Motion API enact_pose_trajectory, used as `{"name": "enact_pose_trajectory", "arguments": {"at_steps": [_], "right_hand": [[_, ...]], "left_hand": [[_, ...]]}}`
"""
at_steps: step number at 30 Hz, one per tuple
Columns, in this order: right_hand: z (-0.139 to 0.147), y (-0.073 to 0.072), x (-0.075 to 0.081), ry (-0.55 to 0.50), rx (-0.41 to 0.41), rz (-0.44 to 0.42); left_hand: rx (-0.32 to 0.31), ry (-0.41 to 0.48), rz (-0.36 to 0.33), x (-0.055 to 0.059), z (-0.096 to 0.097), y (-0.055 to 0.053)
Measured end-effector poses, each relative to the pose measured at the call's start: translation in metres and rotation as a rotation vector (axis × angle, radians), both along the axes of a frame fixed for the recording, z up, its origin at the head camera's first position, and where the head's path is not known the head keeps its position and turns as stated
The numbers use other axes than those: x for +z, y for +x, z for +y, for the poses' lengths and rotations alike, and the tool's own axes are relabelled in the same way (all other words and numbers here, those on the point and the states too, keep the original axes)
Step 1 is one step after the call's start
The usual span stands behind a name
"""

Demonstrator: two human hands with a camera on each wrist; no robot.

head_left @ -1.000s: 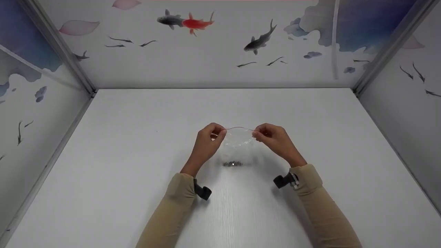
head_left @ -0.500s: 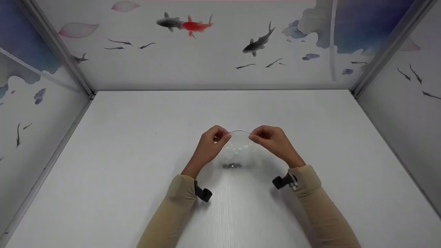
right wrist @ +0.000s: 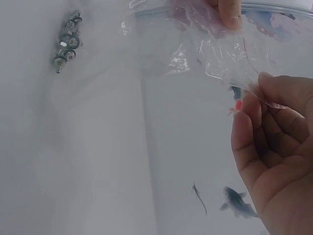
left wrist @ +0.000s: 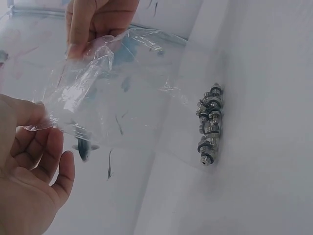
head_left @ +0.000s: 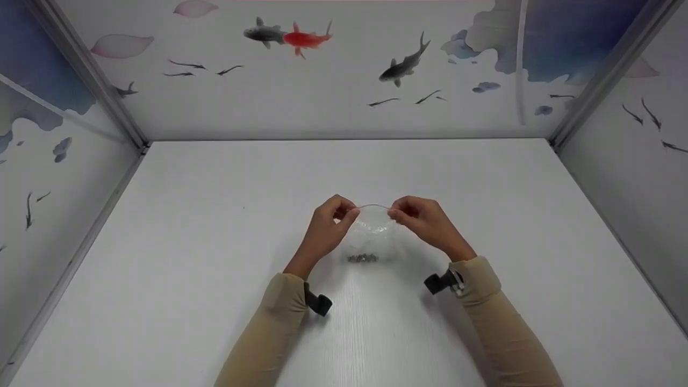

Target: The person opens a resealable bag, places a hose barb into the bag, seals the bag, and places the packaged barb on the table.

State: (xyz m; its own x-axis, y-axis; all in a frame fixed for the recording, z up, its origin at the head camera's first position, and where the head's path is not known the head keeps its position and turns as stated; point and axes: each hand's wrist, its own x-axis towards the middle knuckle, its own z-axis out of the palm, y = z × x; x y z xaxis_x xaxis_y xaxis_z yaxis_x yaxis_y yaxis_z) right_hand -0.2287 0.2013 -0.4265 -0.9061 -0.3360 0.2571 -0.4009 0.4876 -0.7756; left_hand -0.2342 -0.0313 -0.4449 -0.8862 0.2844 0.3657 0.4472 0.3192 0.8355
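Note:
A clear plastic zip bag hangs upright between my two hands, its mouth edge a thin reddish line bowed upward. My left hand pinches one top corner between thumb and forefinger. At the opposite corner my right hand pinches the edge the same way. Several small metal fittings with dark rings lie in a row along the bag's bottom. The right wrist view shows the same metal fittings at upper left, below the crinkled, shiny film.
The white table spreads out around the bag. Printed panels with fish stand along the back and both sides, joined by metal corner posts. A black wrist camera sticks out from the left cuff.
Over the last second both hands have come closer together and slightly nearer me, shortening the span of the bag's edge. In the last half second they have barely moved.

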Motion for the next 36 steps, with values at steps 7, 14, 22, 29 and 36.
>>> {"name": "enact_pose_trajectory", "arguments": {"at_steps": [7,14,22,29,36], "right_hand": [[-0.0033,0.0,0.0014,0.018,-0.017,0.004],[-0.0046,0.0,0.0034,0.006,0.0,0.024],[-0.0067,0.0014,0.0031,0.02,0.018,0.054],[-0.0085,0.0012,0.0004,-0.001,0.027,0.075],[-0.0101,-0.0002,-0.0016,0.003,0.015,0.085]], "left_hand": [[-0.006,0.019,0.003,0.0015,0.0018,0.0007],[-0.032,0.036,-0.021,0.0018,0.0029,0.0012],[-0.028,-0.004,-0.008,0.0002,0.0025,0.0006],[-0.025,-0.016,0.023,-0.0004,0.0054,0.0015],[-0.015,-0.014,0.045,-0.0012,0.0068,0.0007]]}}
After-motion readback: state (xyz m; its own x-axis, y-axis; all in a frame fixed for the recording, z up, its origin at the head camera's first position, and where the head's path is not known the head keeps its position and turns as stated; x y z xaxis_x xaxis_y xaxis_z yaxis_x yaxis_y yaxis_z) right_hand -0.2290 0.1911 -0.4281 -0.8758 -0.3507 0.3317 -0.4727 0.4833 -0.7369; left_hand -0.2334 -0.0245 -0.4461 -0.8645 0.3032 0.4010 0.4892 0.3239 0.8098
